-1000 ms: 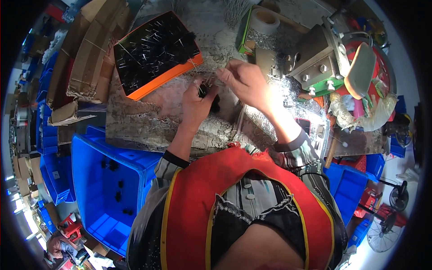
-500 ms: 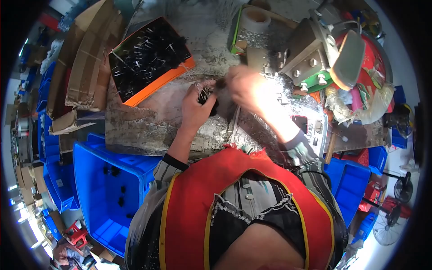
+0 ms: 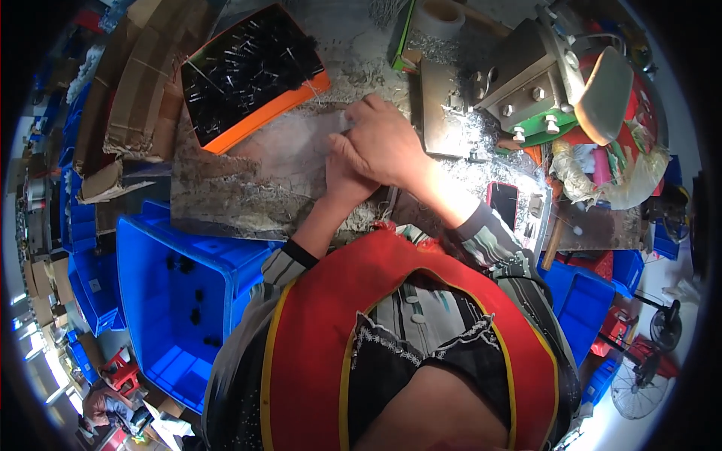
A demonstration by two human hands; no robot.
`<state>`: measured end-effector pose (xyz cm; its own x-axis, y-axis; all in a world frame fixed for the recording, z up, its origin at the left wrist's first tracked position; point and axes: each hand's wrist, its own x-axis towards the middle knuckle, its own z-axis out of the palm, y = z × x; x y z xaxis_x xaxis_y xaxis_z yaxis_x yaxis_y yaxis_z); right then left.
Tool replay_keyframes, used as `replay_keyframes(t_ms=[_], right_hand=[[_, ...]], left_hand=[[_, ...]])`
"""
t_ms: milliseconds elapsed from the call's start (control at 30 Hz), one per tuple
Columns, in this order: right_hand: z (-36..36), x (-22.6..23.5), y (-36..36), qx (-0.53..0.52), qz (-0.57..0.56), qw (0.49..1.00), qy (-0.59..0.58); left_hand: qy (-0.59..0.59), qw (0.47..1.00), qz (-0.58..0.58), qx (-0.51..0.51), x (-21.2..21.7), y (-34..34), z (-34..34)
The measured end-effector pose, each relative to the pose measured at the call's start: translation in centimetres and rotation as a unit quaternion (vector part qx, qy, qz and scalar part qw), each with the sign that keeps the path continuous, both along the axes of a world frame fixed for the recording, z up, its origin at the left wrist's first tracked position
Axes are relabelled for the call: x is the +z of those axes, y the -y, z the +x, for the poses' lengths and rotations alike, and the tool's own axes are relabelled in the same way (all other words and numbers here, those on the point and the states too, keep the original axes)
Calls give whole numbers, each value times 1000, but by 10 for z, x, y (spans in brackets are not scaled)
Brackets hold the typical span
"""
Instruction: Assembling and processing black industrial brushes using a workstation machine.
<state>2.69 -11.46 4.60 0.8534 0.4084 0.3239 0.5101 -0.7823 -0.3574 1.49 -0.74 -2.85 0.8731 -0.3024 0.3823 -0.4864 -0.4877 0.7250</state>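
Note:
My right hand (image 3: 387,143) lies across my left hand (image 3: 347,179) over the middle of the worktable, and the two touch. The right fingers are curled, and what they close on is hidden. Only the back and wrist side of my left hand shows; its fingers are covered by the right. Left of and beyond the hands sits an orange box (image 3: 267,113), filled with black bristle brushes (image 3: 252,71) on thin wire stems. No brush shows between the hands.
A bench machine (image 3: 526,75) with bolts and a metal plate (image 3: 440,113) stands at the right, under bright light. A phone (image 3: 502,203) lies near it. Cardboard boxes (image 3: 154,90) flank the left side. Below the table edge, a blue bin (image 3: 173,301) holds a few black tufts.
My right hand has come left and down onto my left hand, covering the black brushes that showed there. The view has shifted slightly, so the table and boxes sit higher.

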Motion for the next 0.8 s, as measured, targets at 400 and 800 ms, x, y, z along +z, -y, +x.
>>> replay_keyframes(t_ms=[400, 800], right_hand=[[41, -21, -6, 88, -66, 967, -228], [65, -47, -6, -18, 195, 975, -107]], left_hand=[[176, 964, 90, -176, 4, -8, -25], [186, 964, 1, -190, 14, -16, -21]])
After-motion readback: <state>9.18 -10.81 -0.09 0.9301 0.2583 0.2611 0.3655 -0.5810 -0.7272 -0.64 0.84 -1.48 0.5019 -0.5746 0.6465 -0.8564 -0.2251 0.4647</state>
